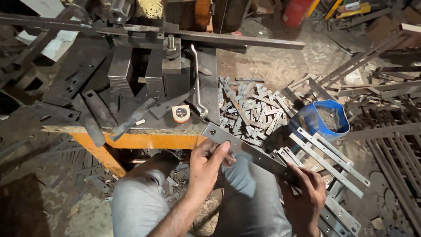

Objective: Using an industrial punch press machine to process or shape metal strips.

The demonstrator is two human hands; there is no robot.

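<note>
Fingers (218, 151) on flat metal bar (245, 150), wrench (197, 83), blue bucket (325, 119) nearby

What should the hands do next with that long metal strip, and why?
Probably slide the flat metal strip forward onto the orange-edged workbench. The left hand and right hand hold it across the lap, and its punched end already points at the bench edge by the press tool, while finished-looking strips lie stacked to the right.

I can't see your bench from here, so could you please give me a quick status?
Left hand and right hand both grip flat steel bar. Wrench lies just beyond bar's end.
</note>
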